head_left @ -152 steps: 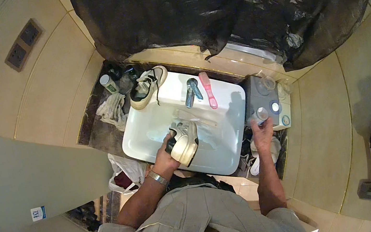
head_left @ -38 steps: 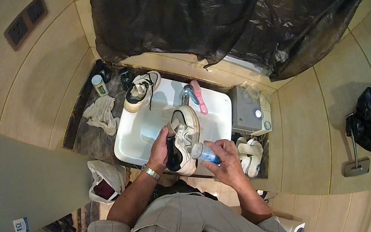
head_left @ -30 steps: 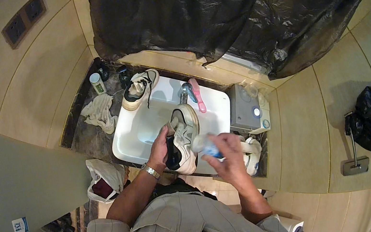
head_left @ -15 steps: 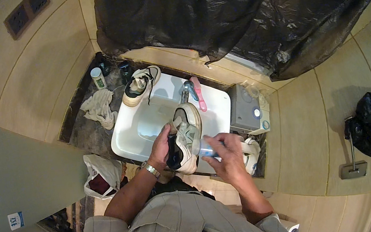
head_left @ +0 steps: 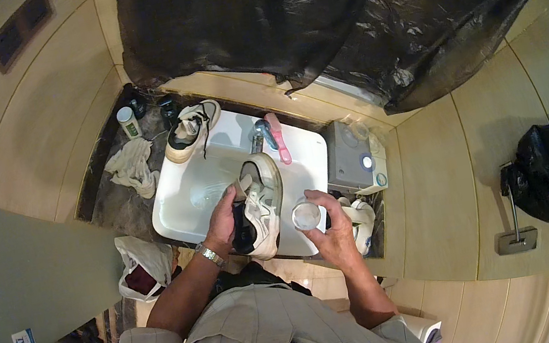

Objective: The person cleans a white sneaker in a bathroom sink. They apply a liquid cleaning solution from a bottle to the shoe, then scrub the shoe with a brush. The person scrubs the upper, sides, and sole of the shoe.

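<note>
The left hand (head_left: 220, 224) holds a white shoe (head_left: 262, 206) from its left side, near the black heel part. The thumb lies by the shoe tongue, and I cannot tell how the fingers are placed underneath. The shoe is above the near part of a white sink (head_left: 170, 213), with its toe toward the faucet (head_left: 258, 138) and its heel toward the person. Its pale sole edge is seen along the right side.

The right hand (head_left: 336, 233) is curved around a small clear container (head_left: 306, 215), which it pinches between the thumb and the fingers. The round end of this container faces the camera. It is just beside the shoe, on its right, with a narrow gap between them.

A second shoe (head_left: 189, 133), with a black lace hanging, rests on the far left corner of the sink. A pink brush (head_left: 279, 143) lies just to the right of the faucet. On the dark worktop (head_left: 116, 214), at the left, there are a crumpled white cloth (head_left: 134, 166) and a white can (head_left: 128, 124) with a green label. At the right of the sink stands a grey box (head_left: 348, 158), and nearer to the person there are other white shoes (head_left: 364, 223), partly hidden behind the right hand. A metal watch (head_left: 210, 255) is on the left wrist.
</note>
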`<state>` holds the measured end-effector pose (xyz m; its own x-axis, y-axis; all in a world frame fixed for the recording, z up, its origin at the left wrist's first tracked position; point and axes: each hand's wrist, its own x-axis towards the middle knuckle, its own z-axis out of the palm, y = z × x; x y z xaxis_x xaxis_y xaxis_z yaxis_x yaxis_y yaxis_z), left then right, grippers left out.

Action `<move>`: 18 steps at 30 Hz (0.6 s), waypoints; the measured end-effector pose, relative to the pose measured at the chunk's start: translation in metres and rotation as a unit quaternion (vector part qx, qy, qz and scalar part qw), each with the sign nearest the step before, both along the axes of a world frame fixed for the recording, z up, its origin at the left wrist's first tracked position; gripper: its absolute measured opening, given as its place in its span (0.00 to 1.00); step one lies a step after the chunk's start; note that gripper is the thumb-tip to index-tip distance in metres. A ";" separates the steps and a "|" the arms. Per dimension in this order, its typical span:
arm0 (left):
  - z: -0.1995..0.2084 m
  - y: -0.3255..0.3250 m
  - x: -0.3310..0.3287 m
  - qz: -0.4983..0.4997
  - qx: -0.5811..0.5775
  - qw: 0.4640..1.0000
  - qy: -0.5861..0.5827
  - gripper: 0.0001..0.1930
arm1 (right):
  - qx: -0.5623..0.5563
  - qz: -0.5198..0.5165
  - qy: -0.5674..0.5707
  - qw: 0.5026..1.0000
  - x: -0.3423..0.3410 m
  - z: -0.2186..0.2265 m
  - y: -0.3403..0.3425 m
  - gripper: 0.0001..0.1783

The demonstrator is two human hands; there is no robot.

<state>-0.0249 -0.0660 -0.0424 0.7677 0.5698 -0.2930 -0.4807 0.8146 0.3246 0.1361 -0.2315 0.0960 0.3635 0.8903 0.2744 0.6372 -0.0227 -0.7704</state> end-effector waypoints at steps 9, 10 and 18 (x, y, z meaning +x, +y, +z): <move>-0.004 0.004 -0.008 0.030 0.075 0.995 0.052 0.25 | 0.017 -0.248 0.382 0.890 0.065 -0.103 -0.028 0.28; -0.019 0.006 -0.014 0.050 0.099 0.992 0.063 0.24 | 0.019 -0.268 0.414 0.870 0.075 -0.122 -0.038 0.28; -0.011 -0.007 -0.025 0.017 0.042 0.992 0.115 0.25 | 0.063 -0.246 0.407 0.877 0.090 -0.183 -0.093 0.37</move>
<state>-0.0502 -0.0726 -0.0535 0.6659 0.6242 -0.4086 -0.4125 0.7644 0.4956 0.2266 -0.3249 -0.0867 0.8168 0.5512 -0.1705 -0.1892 -0.0233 -0.9817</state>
